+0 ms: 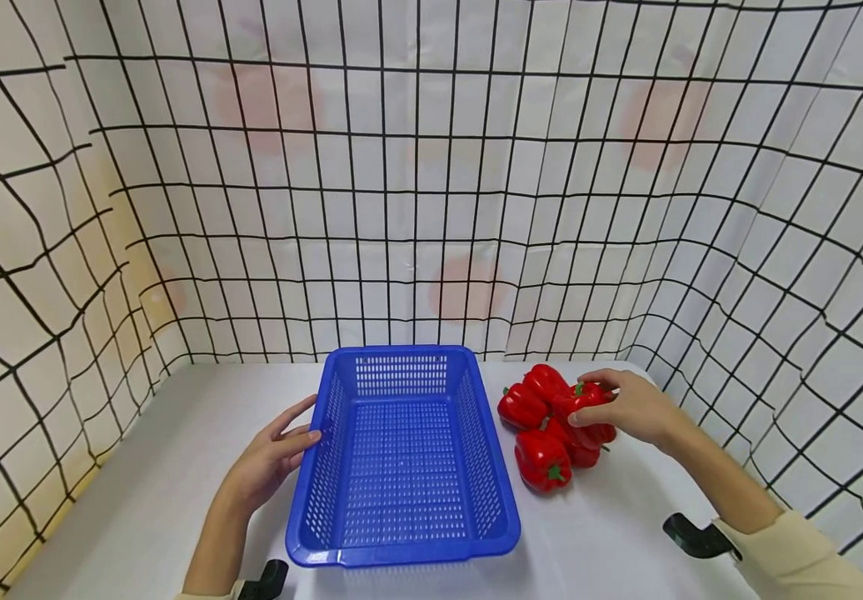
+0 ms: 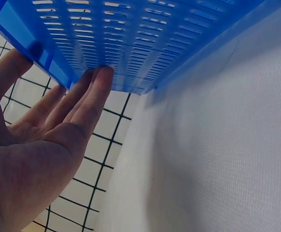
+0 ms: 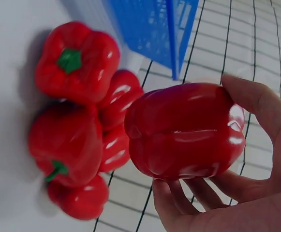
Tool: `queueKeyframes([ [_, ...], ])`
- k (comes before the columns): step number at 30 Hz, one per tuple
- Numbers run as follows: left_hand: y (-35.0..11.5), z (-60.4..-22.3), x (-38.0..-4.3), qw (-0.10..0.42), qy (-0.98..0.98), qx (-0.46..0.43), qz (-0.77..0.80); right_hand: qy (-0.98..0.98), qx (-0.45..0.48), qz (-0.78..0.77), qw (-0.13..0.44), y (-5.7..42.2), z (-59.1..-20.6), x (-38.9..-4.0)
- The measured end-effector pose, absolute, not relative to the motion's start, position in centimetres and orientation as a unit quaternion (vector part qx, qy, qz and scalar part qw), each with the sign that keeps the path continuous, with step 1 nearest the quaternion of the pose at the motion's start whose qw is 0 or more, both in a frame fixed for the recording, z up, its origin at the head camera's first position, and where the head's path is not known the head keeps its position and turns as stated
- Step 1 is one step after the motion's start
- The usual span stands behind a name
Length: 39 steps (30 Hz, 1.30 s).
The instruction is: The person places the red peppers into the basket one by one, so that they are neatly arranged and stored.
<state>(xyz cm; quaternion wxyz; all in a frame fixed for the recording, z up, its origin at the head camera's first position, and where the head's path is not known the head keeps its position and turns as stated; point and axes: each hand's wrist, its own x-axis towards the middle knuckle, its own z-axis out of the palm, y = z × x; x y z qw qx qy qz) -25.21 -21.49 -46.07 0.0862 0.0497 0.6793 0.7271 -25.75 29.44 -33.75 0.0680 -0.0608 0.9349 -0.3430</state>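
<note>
A blue plastic basket (image 1: 401, 554) with slotted walls stands on the white table. My left hand (image 1: 270, 462) holds its left side, the thumb at the rim and the other fingers against the outer wall (image 2: 130, 43). To the right of the basket, my right hand (image 1: 637, 406) grips a red bell pepper (image 3: 186, 130) between thumb and fingers. That pepper is raised over a cluster of several more red bell peppers with green stems, among them a front one (image 1: 542, 460) and one at the left (image 1: 523, 406).
Black wire grid panels (image 1: 416, 192) backed with white sheeting stand behind and on both sides of the table (image 1: 199, 433). A black strap mount (image 1: 697, 535) sits at my right wrist, by the beige sleeve (image 1: 799, 554).
</note>
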Motion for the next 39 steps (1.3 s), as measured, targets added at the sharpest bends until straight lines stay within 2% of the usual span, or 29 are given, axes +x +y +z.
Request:
queueKeyframes([
  [29, -21.5, -46.0, -25.2, 0.098, 0.665, 0.064, 0.738, 0.912, -0.106, -0.397, -0.006, 17.7, -32.3, -29.0],
  [39, -21.5, -46.0, -25.0, 0.094, 0.667, 0.056, 0.737, 0.890, -0.106, -0.437, -0.076, 13.2, -32.7, -30.5],
])
